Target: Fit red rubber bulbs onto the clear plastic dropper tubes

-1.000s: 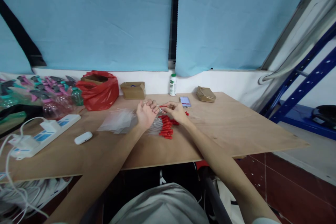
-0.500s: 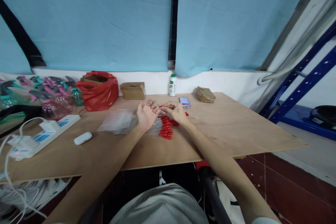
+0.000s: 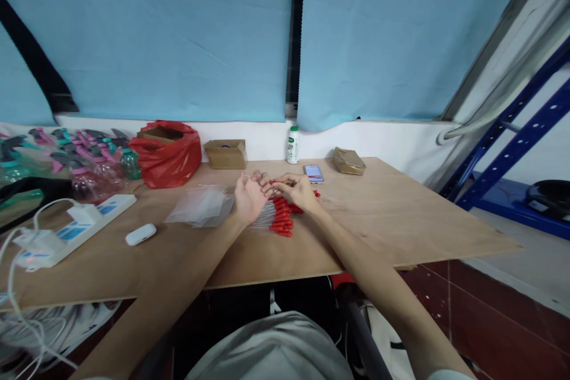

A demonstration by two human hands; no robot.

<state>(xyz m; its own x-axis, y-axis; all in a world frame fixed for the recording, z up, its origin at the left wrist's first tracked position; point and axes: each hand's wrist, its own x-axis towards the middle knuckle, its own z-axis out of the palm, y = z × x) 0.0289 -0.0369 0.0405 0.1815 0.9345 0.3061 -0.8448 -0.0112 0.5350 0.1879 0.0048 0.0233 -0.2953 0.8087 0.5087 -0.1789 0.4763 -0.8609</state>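
Over the middle of the table, my left hand (image 3: 250, 198) is turned palm up with its fingers curled in. My right hand (image 3: 301, 191) meets it from the other side, thumb and fingers pinched together. Between the two sets of fingertips is a small thin red-ended stick (image 3: 273, 181), mostly covered by the fingers. Below the hands lies a pile of red-handled thin sticks (image 3: 281, 217), their pale shafts pointing left and red ends right. Clear plastic bags (image 3: 200, 205) lie flat just left of my left hand.
A phone (image 3: 314, 173), white bottle (image 3: 293, 145), brown package (image 3: 349, 161), cardboard box (image 3: 225, 154) and red plastic bag (image 3: 171, 157) stand toward the wall. Leftward are spray bottles (image 3: 89, 172), a power strip (image 3: 80, 228) and a white case (image 3: 141, 234).
Both hands stay nearly in place, still meeting at the red-ended stick. The fingers of my left hand shift slightly; the pile and bags have not moved.
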